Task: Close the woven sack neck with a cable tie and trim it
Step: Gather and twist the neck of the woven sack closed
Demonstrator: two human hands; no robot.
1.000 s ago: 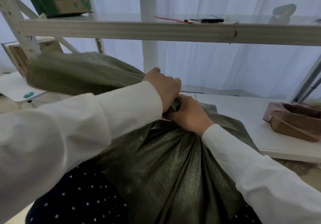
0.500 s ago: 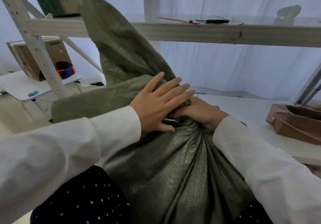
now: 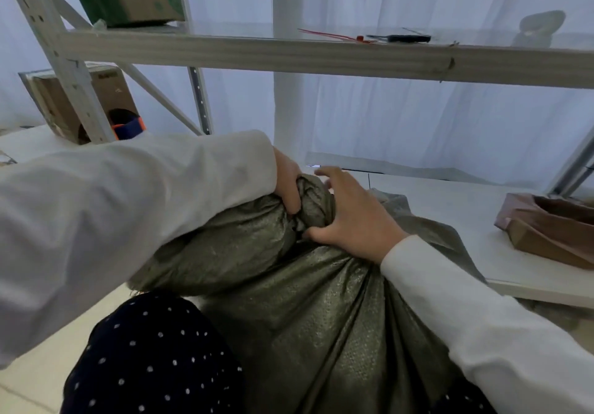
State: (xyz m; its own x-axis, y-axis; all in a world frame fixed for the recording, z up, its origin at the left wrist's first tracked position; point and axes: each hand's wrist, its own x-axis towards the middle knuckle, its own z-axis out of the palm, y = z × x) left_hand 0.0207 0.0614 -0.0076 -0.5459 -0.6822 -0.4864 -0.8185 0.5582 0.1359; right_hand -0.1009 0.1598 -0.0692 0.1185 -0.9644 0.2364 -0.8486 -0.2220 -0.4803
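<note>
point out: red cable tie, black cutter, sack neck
red cable tie [image 3: 331, 34], head view, middle of the strap on the upper shelf
black cutter [image 3: 405, 38], head view, on its dark handle
sack neck [image 3: 313, 203], head view, bunched fabric between the hands

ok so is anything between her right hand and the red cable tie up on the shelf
Nothing visible blocks it. The red cable tie lies on the shelf, above the right hand that rests on the sack neck, with open air between.

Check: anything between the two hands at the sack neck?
Head view: only the twisted sack neck. Left hand grips it; right hand cups its other side. No cable tie on it.
</note>
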